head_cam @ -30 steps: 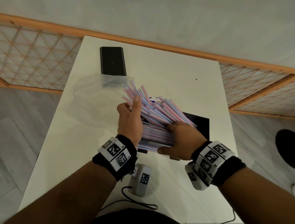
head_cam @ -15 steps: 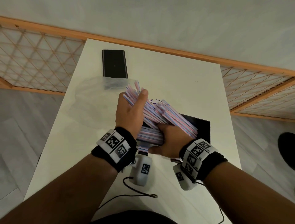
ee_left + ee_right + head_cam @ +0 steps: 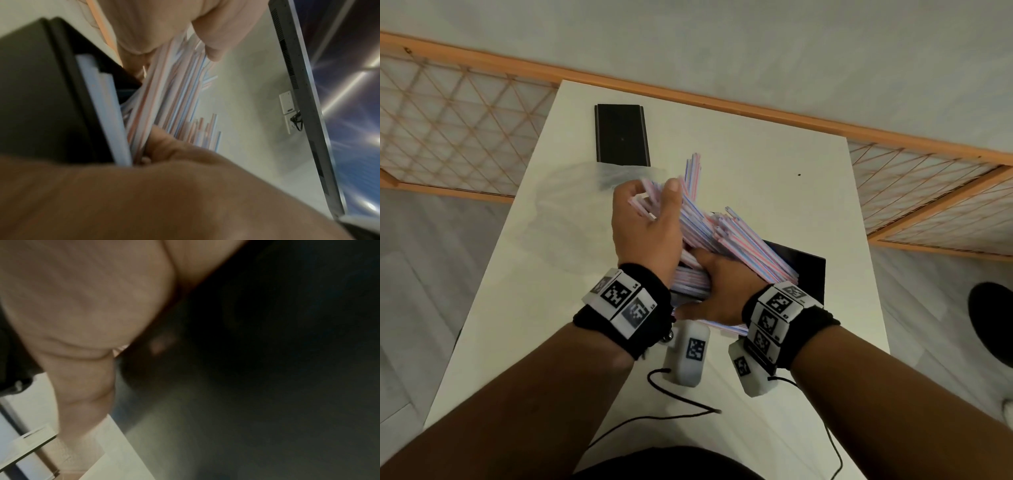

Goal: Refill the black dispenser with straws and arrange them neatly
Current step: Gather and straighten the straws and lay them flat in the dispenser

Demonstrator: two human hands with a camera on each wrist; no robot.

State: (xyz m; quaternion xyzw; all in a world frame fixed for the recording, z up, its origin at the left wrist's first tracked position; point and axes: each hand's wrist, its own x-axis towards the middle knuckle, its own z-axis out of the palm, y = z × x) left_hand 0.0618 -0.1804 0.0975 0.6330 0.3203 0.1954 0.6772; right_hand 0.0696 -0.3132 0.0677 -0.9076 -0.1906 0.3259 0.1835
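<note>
Here, seen from the head camera, a person's left hand [image 3: 645, 226] has its fingers and thumb curled round the upper part of a thick bundle of pink-, blue- and white-striped straws [image 3: 739, 245], some ends fanning out past the fingertips. The right hand [image 3: 722, 291] cups the bundle's lower end, fingers wrapped under it, above the open black dispenser [image 3: 810, 274] on the white table [image 3: 774, 164]. A black lid [image 3: 621, 135] lies flat at the table's far left, apart from both hands.
</note>
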